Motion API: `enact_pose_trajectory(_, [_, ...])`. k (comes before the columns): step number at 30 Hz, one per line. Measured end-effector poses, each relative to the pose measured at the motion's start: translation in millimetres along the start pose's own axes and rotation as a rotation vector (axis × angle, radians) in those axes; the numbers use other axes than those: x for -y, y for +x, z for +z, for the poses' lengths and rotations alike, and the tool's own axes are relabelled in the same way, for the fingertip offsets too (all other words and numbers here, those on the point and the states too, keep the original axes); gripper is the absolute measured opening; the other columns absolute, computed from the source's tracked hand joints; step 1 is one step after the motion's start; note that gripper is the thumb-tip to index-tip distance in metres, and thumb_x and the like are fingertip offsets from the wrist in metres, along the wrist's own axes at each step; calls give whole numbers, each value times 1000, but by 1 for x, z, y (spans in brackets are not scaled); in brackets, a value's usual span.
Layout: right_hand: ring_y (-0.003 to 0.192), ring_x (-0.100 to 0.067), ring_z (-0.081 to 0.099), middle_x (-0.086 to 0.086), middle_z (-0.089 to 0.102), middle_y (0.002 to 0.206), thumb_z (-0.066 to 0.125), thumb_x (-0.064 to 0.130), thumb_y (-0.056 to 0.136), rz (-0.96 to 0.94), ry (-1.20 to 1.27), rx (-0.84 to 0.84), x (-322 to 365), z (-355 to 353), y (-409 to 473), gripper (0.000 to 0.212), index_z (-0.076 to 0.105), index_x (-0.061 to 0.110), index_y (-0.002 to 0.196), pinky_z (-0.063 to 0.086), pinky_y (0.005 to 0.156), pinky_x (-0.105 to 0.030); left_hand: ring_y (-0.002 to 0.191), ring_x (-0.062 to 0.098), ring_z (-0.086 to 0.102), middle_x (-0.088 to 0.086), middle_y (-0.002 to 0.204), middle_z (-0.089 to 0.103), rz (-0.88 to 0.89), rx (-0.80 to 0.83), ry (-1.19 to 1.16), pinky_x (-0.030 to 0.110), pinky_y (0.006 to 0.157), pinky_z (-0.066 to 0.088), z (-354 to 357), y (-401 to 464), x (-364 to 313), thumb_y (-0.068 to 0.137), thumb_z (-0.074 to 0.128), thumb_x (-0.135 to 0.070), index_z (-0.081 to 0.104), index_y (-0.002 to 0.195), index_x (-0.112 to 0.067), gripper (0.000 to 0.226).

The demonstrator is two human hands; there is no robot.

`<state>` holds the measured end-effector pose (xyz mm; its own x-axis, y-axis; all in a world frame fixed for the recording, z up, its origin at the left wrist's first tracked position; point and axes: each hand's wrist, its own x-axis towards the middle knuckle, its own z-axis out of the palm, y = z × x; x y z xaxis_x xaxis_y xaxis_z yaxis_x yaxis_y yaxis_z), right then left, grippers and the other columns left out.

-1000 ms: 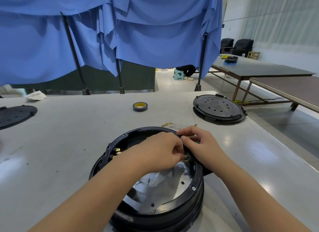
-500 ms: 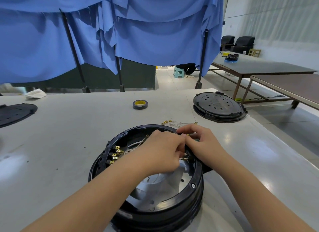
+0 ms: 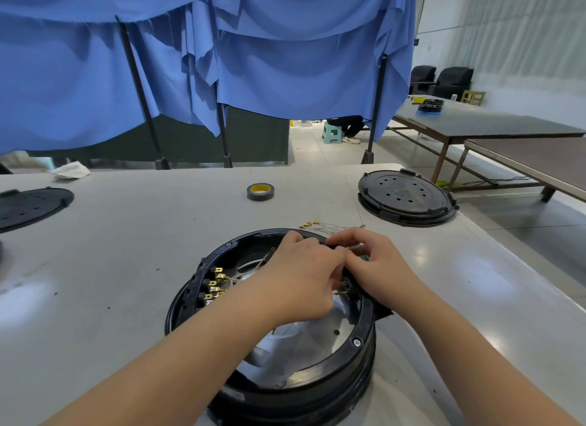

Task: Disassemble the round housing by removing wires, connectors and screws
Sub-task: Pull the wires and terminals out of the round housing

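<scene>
Round black housing [image 3: 295, 384] on grey table [image 3: 126, 251], near centre; both hands meet over its far right rim; left hand [image 3: 298, 283] curled, fingertips hidden, grip cannot tell; right hand [image 3: 377, 263] curled on rim, pinching small yellow-tipped part, unclear what; brass connectors [image 3: 215, 283] along inner left wall; loose wires [image 3: 329, 225] just beyond housing; tape roll [image 3: 260, 191] farther; black lid [image 3: 407, 197] far right.
</scene>
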<state>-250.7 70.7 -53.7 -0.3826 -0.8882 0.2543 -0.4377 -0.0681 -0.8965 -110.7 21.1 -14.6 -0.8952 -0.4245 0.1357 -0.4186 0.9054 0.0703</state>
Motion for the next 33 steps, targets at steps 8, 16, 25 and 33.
enact_pose_trajectory(8, [77,0,62,11,68,88,58,2,87,-44,-43,9,2,-3,0,25,71,24,89,47,66,-10,86,17,43,-8,73,41,51,-11,104,33,91,25,-4,4,-4,87,50,-16,42,82,-23,12])
enact_pose_trajectory(16, [82,-5,64,12,69,89,58,6,88,-30,-44,1,0,-3,1,23,71,26,89,49,70,-15,90,17,44,-6,79,45,3,2,77,37,99,26,-5,-1,-5,90,49,-19,41,81,-23,13])
enact_pose_trajectory(25, [79,3,60,16,66,89,59,12,90,-14,-126,4,3,-4,0,23,68,33,86,43,67,-9,97,9,50,-13,92,63,-63,-64,-57,33,100,25,0,-16,18,91,52,-27,59,87,-29,8])
enact_pose_trajectory(33, [85,-7,63,10,69,92,62,16,89,15,-97,-23,5,-2,-3,16,69,30,87,50,76,-22,76,2,67,-13,76,72,-227,-384,-843,17,73,53,-4,-19,26,84,71,-22,73,80,-29,8])
